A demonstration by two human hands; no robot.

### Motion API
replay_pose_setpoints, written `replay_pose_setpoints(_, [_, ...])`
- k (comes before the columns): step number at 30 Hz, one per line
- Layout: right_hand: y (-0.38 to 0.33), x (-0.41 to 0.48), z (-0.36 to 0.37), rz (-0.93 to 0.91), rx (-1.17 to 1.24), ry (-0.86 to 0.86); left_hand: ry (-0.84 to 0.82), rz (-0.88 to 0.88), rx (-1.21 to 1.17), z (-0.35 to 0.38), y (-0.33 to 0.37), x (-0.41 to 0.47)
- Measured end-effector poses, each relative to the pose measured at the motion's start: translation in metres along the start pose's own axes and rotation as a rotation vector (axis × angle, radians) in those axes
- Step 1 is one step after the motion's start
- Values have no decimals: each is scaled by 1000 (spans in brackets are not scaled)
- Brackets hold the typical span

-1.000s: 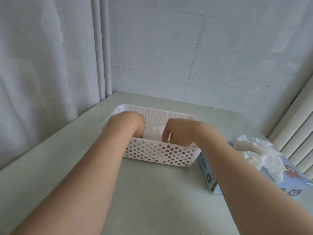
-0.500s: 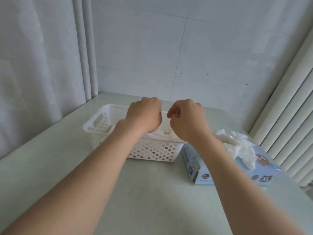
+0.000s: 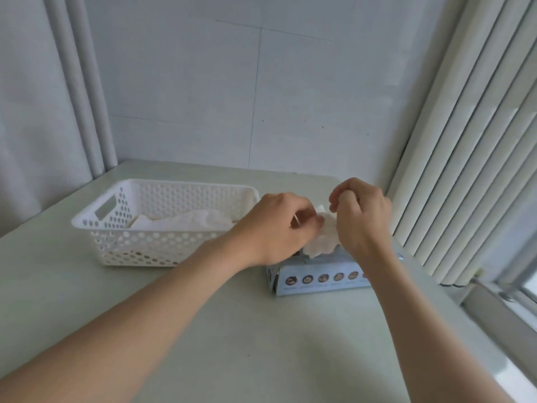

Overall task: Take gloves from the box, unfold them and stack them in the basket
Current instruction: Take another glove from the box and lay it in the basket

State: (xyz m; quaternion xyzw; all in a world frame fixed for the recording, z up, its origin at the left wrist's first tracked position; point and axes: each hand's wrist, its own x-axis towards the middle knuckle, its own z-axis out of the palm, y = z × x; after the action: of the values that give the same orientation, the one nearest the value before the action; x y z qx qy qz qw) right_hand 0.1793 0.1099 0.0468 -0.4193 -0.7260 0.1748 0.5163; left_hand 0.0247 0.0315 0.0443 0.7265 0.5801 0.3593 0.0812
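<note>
One glove (image 3: 321, 242) sticks up out of the box (image 3: 319, 279); the basket (image 3: 162, 184) sits just left of the box. Your left hand (image 3: 279, 225) pinches the glove's top. Your right hand (image 3: 360, 216) is curled beside it, though its grip is unclear. Pull straight up slowly, freeing only one.

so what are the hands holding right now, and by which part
Both the left hand and right hand pinch the top edge of the white glove sticking out of the glove box.

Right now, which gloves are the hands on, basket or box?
The white glove sticking out of the blue box: left hand and right hand both pinch it. The gloves in the basket lie untouched.
</note>
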Motion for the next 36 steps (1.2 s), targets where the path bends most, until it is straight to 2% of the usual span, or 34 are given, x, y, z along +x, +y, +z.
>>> replay_pose_setpoints(3, [13, -5, -5, 58, -29, -155, -20, 92, 141, 11, -5, -2])
replay_pose_setpoints(6, [19, -9, -4, 39, -58, -224, 40, 141, 207, 14, -10, -2])
replay_pose_setpoints(10, [22, -15, -1, -94, -75, -220, 145, 154, 312, 13, -16, -1])
replay_pose_setpoints(13, [21, -20, 1, -234, -145, -285, 208, 133, 334, 13, -20, 3])
replay_pose_setpoints(17, [22, -21, 1, -285, -167, -320, 225, 90, 295, 11, -22, 5])
replay_pose_setpoints(23, [30, -17, -2, -245, -73, -142, 256, 7, 224, 11, -31, 8])
replay_pose_setpoints(31, [31, -12, -1, -278, -11, 99, 203, 71, 42, 15, -16, 3])
replay_pose_setpoints(36, [30, -10, 4, -264, -45, 153, 159, 88, -21, 20, -9, -1])
